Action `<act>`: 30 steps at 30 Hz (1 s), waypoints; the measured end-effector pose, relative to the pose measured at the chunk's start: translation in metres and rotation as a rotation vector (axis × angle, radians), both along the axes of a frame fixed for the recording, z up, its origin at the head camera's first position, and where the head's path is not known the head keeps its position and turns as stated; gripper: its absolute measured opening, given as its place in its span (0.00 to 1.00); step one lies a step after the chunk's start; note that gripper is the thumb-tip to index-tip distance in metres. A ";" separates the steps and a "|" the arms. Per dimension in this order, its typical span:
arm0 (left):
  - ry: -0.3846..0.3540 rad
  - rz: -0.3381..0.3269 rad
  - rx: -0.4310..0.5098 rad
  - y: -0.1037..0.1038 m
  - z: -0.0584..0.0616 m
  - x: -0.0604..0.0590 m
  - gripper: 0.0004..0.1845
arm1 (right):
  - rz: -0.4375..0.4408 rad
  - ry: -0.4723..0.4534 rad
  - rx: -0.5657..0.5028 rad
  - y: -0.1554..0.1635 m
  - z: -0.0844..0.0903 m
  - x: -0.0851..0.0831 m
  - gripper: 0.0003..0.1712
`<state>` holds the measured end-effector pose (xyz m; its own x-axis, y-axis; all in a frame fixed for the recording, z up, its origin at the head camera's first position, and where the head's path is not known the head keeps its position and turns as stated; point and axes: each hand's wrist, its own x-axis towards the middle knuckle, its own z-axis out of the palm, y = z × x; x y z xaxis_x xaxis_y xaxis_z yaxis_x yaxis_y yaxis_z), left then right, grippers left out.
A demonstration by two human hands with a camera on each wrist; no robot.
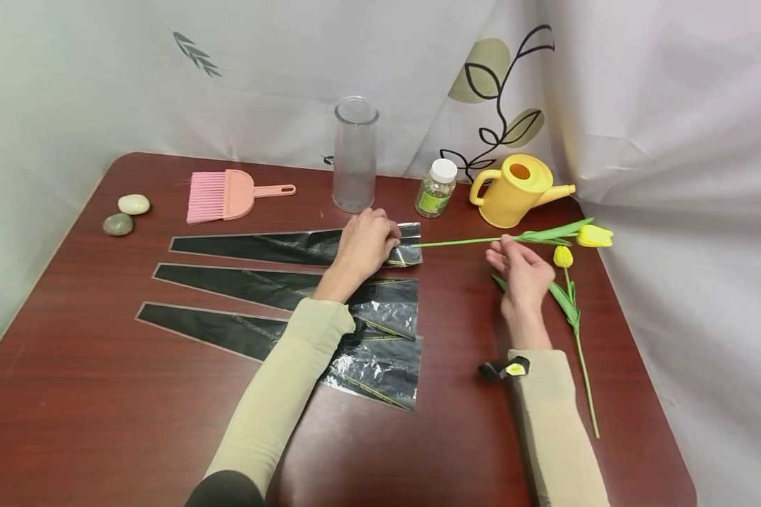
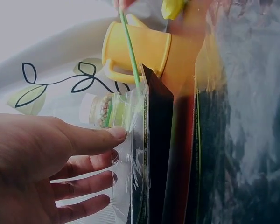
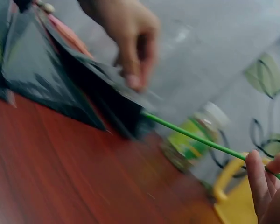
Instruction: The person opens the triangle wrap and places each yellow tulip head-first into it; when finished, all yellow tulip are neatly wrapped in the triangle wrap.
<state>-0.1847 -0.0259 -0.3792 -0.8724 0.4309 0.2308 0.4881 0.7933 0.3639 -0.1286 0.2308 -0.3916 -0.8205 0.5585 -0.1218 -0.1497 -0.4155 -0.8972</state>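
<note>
Right hand [image 1: 525, 278] pinches tulip stem [image 1: 456, 243] meeting wrapper [image 1: 285, 246]

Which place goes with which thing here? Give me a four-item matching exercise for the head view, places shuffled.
Things
1. Held tulip
2. Loose tulip
3. White-capped jar
4. Pink brush

Places
A. Between the clear vase and the yellow watering can
B. Between the pale stone and the clear vase
C. In the right hand, stem end at the farthest wrapper
D. Stem lying beside the right forearm

Pairs: 1-C, 2-D, 3-A, 4-B
</note>
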 end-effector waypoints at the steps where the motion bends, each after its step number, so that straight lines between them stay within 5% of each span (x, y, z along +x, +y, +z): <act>1: 0.001 -0.001 0.000 0.000 0.000 0.000 0.04 | 0.014 -0.010 0.013 -0.008 -0.003 -0.003 0.19; 11: 0.008 0.014 0.020 -0.003 0.003 -0.001 0.03 | 0.204 -0.322 0.093 -0.088 -0.015 -0.019 0.11; 19: -0.017 0.000 -0.077 -0.007 0.001 -0.002 0.02 | 0.370 -0.489 0.041 -0.099 -0.017 -0.016 0.07; 23: -0.038 -0.008 -0.096 -0.006 0.000 -0.001 0.02 | 0.420 -0.458 0.125 -0.091 -0.016 -0.010 0.07; 26: -0.043 -0.015 -0.093 -0.006 0.000 -0.001 0.03 | 0.420 -0.349 0.254 -0.076 -0.012 -0.006 0.10; 30: -0.040 -0.016 -0.085 -0.008 0.002 -0.001 0.03 | 0.375 -0.108 0.673 -0.045 -0.003 -0.010 0.12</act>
<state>-0.1854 -0.0337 -0.3777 -0.8729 0.4615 0.1582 0.4876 0.8144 0.3146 -0.1386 0.1860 -0.3943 -0.9721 0.2279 0.0551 -0.0041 0.2186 -0.9758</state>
